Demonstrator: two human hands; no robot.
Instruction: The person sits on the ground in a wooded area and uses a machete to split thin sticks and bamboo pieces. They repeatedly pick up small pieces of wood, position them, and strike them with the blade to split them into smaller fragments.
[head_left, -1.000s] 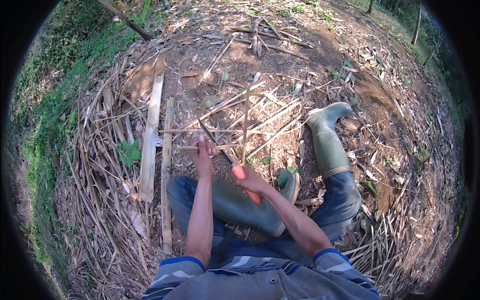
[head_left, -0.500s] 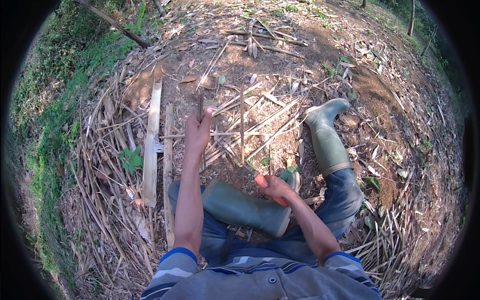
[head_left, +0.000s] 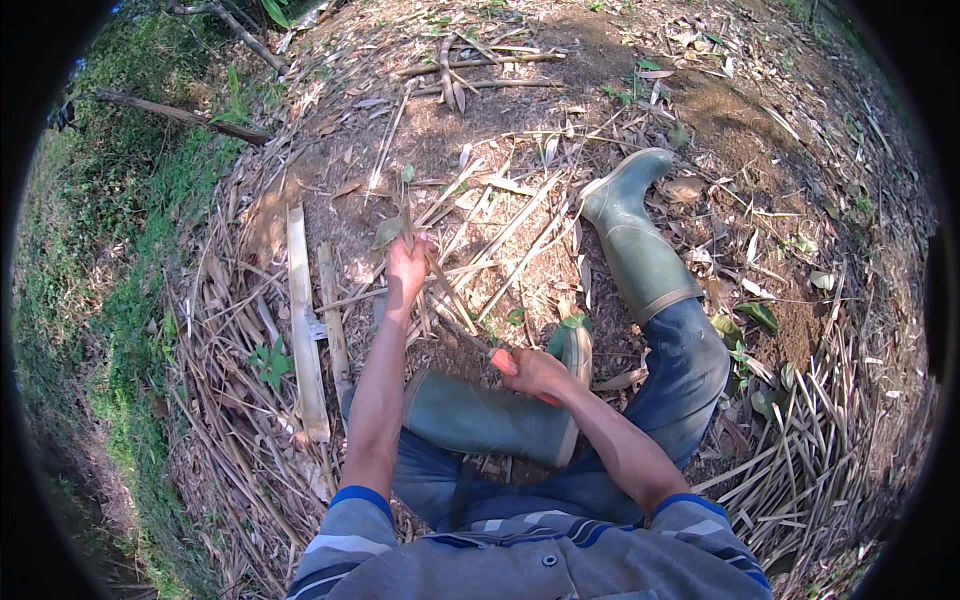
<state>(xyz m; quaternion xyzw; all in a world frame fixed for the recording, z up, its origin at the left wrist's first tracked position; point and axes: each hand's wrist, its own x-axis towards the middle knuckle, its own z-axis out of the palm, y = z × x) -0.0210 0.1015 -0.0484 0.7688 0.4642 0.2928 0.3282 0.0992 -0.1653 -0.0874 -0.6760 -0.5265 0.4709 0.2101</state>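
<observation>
My right hand is closed around the orange handle of a long-bladed knife. Its narrow brownish blade slants up and left, with the far end close beside my left hand. My left hand is closed on a thin bamboo strip, held roughly upright in front of me. The strip's lower part shows below the fist, but where it ends is hard to make out against the litter. Whether blade and strip touch I cannot tell.
My green rubber boots frame the work spot, one leg folded across. A split bamboo slat and a narrower piece lie at left. Thin strips are heaped at lower right. Crossed sticks lie farther off.
The knife blade has swung left toward my left hand, and my right hand has shifted slightly left. My left hand has turned and sits a little lower. The view has shifted too.
</observation>
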